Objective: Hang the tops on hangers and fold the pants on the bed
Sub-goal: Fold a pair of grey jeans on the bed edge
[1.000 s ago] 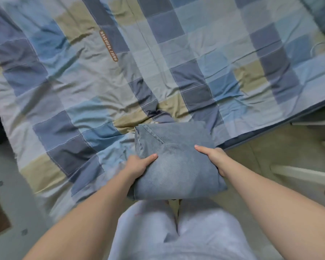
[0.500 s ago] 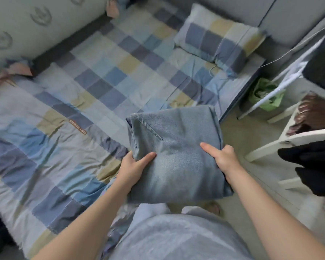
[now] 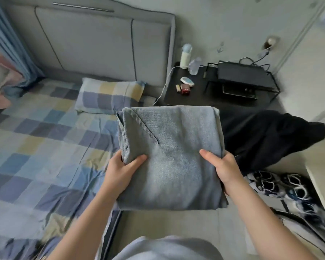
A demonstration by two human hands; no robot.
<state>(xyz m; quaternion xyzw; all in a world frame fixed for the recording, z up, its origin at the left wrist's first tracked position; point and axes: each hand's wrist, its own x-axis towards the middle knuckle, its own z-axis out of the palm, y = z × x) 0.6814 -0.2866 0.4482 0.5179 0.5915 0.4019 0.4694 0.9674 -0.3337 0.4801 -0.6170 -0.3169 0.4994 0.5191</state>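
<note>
The folded light blue denim pants [image 3: 171,158] form a thick square packet with a seam running slanted across the top layer. They do not lie on the bed. 2 hands carry them in front of the person, over the right edge of the bed and the pale floor [image 3: 176,226] beside it.

The left hand [image 3: 123,171] grips the left side of the packet, with the thumb pressed on top and the fingers curled around the folded edge. The right hand [image 3: 221,169] grips the right side in the same way, thumb on top. Its other fingers go under the cloth and are hidden.

To the left is the bed with a checked sheet in blue, grey and yellow [image 3: 35,147]. A pillow in the same checked cloth [image 3: 111,96] lies at its head, against the grey padded headboard [image 3: 94,44]. A blue curtain [image 3: 11,44] hangs at the far left.

Behind the pants stands a black bedside table [image 3: 199,94]. On it are a white bottle [image 3: 185,57], a clear plastic bottle [image 3: 194,65], some small items and a black box-shaped device [image 3: 244,76]. A white cable [image 3: 165,85] hangs down from the table.

To the right of the pants a black garment [image 3: 266,139] lies in a heap. Near it, closer to the person, there is a black and white patterned cloth thing [image 3: 281,186], too blurred to name.
</note>
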